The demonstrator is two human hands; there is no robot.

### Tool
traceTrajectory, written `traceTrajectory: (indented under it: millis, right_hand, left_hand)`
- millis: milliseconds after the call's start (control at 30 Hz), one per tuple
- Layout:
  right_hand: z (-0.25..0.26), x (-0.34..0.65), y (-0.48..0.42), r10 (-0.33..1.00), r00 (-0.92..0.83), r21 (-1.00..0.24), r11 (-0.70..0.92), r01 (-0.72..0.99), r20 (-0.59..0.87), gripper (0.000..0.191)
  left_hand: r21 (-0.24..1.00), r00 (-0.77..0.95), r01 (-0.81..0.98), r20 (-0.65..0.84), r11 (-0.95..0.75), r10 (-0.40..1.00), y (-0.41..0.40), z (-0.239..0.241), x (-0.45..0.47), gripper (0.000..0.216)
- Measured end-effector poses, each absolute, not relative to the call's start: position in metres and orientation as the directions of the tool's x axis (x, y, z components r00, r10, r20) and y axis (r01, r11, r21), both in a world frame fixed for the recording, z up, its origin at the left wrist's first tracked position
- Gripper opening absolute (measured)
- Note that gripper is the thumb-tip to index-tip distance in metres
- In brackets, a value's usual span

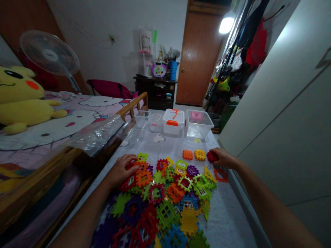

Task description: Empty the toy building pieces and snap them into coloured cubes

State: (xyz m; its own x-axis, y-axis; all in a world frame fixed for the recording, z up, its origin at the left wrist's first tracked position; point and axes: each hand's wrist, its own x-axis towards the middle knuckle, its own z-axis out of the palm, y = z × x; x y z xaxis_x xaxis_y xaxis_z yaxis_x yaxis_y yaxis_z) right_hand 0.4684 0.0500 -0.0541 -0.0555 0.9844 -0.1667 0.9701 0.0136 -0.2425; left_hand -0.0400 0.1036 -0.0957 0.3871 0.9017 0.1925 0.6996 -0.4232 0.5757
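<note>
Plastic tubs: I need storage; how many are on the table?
4, in a row at the far end: two small ones at left, one with an orange-latched lid, one larger open tub at right.

Bare forearms, left hand, right hand

Tiles heaped in green, purple, orange, red, yellow and blue, many with grid cut-outs. One red tile, an orange tile, a yellow tile — on a pale grey counter.
</note>
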Motion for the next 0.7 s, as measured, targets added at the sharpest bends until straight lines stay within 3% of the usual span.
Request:
traceTrajectory:
  millis: [233, 700]
  right_hand:
    - [-0.062, 0.47, 0.06, 0.983, -0.077, -0.198, 0.044, 0.979, -0.164, 0.041]
    - [-0.06, 0.467, 0.061, 0.982, -0.036, -0.139, 0.01, 0.99, -0.186, 0.042]
  left_hand:
    - [0.565, 0.385, 0.705, 0.203, -0.429, 0.9, 0.104, -0.097, -0.041, 0.042]
    - [0.559, 0.393, 0.706, 0.202, -0.435, 0.897, 0.106, -0.099, -0.042, 0.041]
